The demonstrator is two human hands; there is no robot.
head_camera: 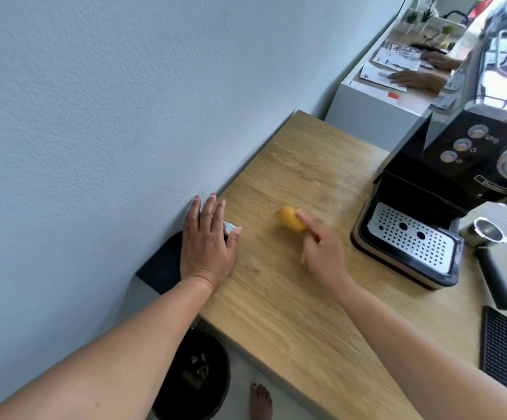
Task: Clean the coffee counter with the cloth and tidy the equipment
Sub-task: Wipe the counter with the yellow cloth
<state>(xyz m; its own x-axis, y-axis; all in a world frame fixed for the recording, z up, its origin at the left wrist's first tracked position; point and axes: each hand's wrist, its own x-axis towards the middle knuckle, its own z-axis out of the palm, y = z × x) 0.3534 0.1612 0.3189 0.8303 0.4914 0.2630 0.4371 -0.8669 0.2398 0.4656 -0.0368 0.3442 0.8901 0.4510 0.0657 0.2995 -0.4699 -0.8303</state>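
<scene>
- Head view: right hand (pixel 322 247) clutches the yellow cloth (pixel 290 219) mid-counter (pixel 276 298), probably wiping.
- Left hand (pixel 206 241) lies flat, unclenched, on something black at the wall edge, likely bracing.
- Coffee machine (pixel 422 225) sits right.

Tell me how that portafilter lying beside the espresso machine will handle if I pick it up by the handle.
The portafilter will probably feel head-heavy: a metal basket sits at one end of a slim black handle, so it may dip forward. The handle looks smooth, so grip it firmly. Lying on its side on the wooden counter, it might pivot or roll slightly if nudged rather than lifted.
</scene>
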